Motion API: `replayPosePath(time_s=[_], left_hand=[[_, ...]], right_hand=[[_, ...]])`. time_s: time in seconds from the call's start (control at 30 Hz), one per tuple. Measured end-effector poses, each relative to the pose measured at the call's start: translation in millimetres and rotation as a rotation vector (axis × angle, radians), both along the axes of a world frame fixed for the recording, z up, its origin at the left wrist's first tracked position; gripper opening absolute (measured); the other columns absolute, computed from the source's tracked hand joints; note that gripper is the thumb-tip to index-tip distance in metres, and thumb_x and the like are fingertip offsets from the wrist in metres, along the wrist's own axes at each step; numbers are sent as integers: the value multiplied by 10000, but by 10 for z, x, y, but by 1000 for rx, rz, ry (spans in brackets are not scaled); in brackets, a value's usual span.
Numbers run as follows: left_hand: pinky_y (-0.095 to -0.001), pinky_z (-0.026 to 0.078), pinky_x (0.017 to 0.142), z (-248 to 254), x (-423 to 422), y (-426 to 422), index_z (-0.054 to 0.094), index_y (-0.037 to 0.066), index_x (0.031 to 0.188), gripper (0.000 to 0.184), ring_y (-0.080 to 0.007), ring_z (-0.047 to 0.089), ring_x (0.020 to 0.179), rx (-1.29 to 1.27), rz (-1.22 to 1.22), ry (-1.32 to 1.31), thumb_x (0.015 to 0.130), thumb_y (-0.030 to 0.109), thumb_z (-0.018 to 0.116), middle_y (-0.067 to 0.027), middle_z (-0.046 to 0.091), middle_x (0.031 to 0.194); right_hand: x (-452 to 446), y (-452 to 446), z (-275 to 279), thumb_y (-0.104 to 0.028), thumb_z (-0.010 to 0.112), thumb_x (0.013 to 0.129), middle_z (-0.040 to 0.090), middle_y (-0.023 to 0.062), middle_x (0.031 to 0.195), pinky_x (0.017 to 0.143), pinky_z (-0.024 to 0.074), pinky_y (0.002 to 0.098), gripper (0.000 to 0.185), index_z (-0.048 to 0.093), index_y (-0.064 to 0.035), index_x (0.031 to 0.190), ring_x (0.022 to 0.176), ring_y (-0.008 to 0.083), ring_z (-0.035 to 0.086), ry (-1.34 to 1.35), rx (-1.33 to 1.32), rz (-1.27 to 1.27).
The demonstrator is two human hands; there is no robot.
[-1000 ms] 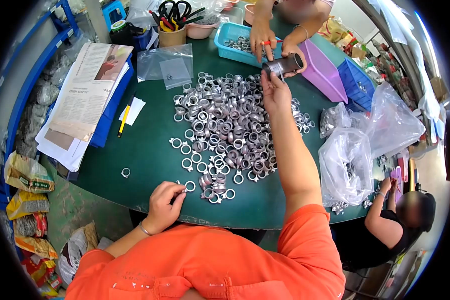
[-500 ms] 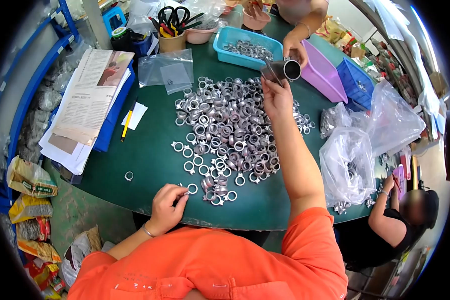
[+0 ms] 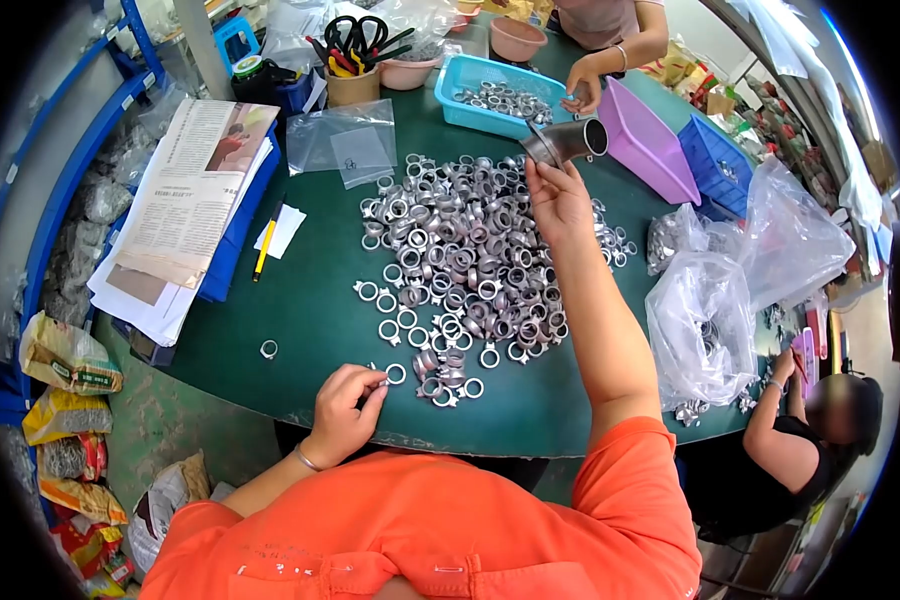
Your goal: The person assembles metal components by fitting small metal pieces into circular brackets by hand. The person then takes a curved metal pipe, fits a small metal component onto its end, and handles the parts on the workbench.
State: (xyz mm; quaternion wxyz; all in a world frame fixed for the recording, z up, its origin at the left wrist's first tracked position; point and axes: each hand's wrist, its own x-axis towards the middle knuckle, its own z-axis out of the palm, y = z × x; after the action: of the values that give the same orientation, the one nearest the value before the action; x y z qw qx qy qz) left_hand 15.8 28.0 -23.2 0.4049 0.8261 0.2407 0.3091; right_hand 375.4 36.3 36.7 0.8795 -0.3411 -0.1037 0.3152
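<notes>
My right hand [image 3: 562, 205] is raised over the far side of the pile and grips a short grey metal pipe [image 3: 568, 142] with a flange at its near end. The pipe's round open mouth faces right. Low at the front of the table, my left hand [image 3: 348, 412] is closed, thumb and forefinger pinching a small silver metal ring [image 3: 396, 373] at its edge. A large heap of similar metal rings [image 3: 460, 255] with small lugs covers the middle of the green table [image 3: 300, 235]. One loose ring [image 3: 269, 349] lies apart on the left.
At the back, a co-worker's hand [image 3: 584, 88] is at the edge of a blue basket [image 3: 490, 122] holding rings. Beside it stand a purple bin [image 3: 650, 150] and plastic bags [image 3: 700, 320]. Newspaper [image 3: 195, 180] and a yellow pen [image 3: 267, 240] lie left. Another person [image 3: 770, 450] sits right.
The co-worker's hand has let go of the pipe and drawn back to the blue basket; my right hand alone holds it now. The co-worker's other hand has left the pink bowl.
</notes>
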Motion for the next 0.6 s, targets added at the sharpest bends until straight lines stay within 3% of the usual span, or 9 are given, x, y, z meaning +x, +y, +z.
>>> replayPosePath(time_s=[0.27, 0.4, 0.47, 0.5, 0.6], left_hand=[[-290, 456, 590, 0, 1, -5, 611, 19, 869, 148, -210, 569, 664, -13, 5, 5, 732, -27, 646, -87, 569, 797], [-292, 453, 584, -8, 3, 1, 612, 21, 870, 154, -211, 566, 657, -3, 15, 8, 728, -28, 646, -87, 568, 791], [-293, 452, 580, -16, 8, 5, 612, 21, 870, 156, -211, 566, 656, 2, 14, 3, 726, -28, 647, -87, 568, 790], [-293, 452, 580, -19, 9, 6, 613, 21, 871, 157, -212, 565, 656, 5, 15, 1, 725, -28, 647, -87, 567, 790], [-294, 453, 581, -2, 9, -3, 612, 20, 871, 159, -213, 565, 656, 0, 11, 6, 724, -29, 647, -88, 567, 789]], right_hand=[[91, 18, -113, -30, 570, 862, 570, 95, 1010, 810, 537, 298, 250, 468, 0, 1089, 908, 189, 590, -25, 59, 46], [219, 13, -195, -99, 526, 904, 561, 80, 969, 689, 504, 268, 214, 465, -28, 1096, 796, 153, 563, -27, 166, 157], [274, -13, -224, -153, 488, 922, 522, 206, 1093, 700, 471, 308, 318, 413, 26, 1174, 796, 184, 547, 118, 260, 234], [245, -32, -166, -221, 491, 915, 496, 230, 1064, 695, 442, 315, 389, 388, 22, 1200, 751, 181, 505, 150, 292, 266], [148, -81, -20, -274, 515, 902, 489, 198, 1007, 676, 427, 293, 412, 402, 1, 1187, 710, 168, 470, 145, 333, 329]])
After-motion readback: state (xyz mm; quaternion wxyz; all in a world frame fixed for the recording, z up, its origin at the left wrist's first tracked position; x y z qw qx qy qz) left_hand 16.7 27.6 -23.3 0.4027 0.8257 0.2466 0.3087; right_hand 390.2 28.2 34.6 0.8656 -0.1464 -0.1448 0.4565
